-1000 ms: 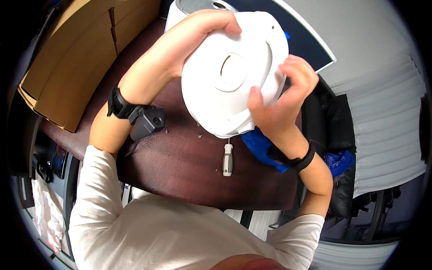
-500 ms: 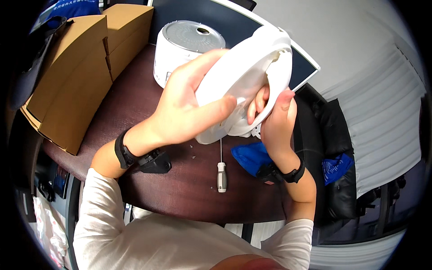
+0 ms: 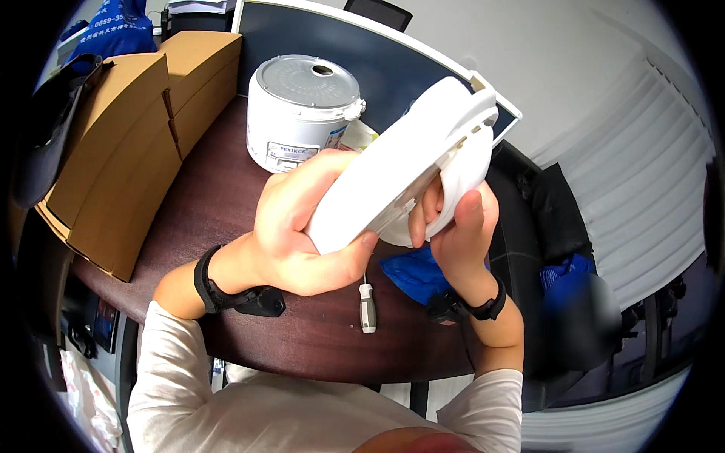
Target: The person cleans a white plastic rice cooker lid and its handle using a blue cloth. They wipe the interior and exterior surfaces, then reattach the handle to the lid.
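Both hands hold a white plastic lid (image 3: 400, 155) tilted above the table, seen nearly edge-on. It looks like a rice cooker's lid, with a gap between its outer shell and a curved inner piece (image 3: 466, 172). My left hand (image 3: 298, 226) grips the lower left end, thumb along the near edge. At the right, my right hand (image 3: 464, 234) is closed round the inner piece, its fingers reaching into the gap. A grey-and-white screwdriver (image 3: 367, 311) lies on the table below, its shaft partly hidden by my left hand and the lid. Behind stands the white rice cooker body (image 3: 264, 124), topped by a silver perforated disc (image 3: 302, 81).
A blue cloth or bag (image 3: 411, 270) lies beside my right wrist. Brown cardboard boxes (image 3: 113, 158) line the table's left side. A dark partition with a white rim (image 3: 302, 15) stands behind. To the right is a black leather seat (image 3: 559, 215). Dark straps circle both wrists.
The lid has turned more edge-on, and my left hand sits lower. My right hand keeps its hold on the inner piece. The view has shifted, showing more of the cooker body.
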A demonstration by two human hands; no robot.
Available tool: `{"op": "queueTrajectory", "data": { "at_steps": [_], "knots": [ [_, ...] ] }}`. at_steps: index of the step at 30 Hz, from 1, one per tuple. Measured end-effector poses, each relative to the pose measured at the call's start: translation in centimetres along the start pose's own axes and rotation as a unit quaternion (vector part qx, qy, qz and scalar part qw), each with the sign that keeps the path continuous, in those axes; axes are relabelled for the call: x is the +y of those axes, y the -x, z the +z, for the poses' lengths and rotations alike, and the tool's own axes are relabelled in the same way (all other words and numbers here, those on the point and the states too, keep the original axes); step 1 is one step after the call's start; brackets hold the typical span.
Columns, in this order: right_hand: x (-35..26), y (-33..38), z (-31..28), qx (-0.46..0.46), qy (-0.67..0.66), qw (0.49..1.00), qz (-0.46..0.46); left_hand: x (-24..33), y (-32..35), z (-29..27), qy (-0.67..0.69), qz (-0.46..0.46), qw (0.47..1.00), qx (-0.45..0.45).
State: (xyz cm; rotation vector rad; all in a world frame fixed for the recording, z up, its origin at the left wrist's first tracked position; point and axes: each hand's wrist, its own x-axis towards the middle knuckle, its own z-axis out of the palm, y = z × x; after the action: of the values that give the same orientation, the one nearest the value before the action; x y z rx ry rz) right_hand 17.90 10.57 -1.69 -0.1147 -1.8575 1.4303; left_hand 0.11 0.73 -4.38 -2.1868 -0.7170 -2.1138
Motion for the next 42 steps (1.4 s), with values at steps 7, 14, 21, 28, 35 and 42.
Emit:
{"op": "queueTrajectory", "data": {
  "at_steps": [7, 14, 21, 28, 35, 42],
  "knots": [
    [-0.7, 0.5, 0.0, -0.031, 0.003, 1.000, -0.004, 1.5, -0.4, -0.8, -0.096, 0.015, 0.992, -0.080],
    [-1.0, 0.5, 0.4, -0.031, 0.020, 0.999, -0.004, 2.6, -1.4, -0.9, -0.080, 0.045, 0.993, -0.078],
    [0.5, 0.8, -1.2, -0.022, 0.004, 0.999, -0.043, 2.6, -1.9, -1.7, -0.010, -0.087, 0.983, -0.163],
    [1.6, 0.7, -0.2, -0.005, 0.312, 0.933, -0.177, 1.8, -1.9, -0.7, -0.022, -0.142, 0.988, -0.056],
    [1.0, -0.3, 0.6, -0.042, 0.488, 0.836, -0.245, 1.2, -1.3, -0.6, -0.140, -0.094, 0.986, 0.013],
    [-2.9, -0.8, -0.7, 0.108, 0.544, 0.694, -0.460, 0.6, -1.4, -0.7, -0.183, -0.060, 0.981, -0.002]
  ]
}}
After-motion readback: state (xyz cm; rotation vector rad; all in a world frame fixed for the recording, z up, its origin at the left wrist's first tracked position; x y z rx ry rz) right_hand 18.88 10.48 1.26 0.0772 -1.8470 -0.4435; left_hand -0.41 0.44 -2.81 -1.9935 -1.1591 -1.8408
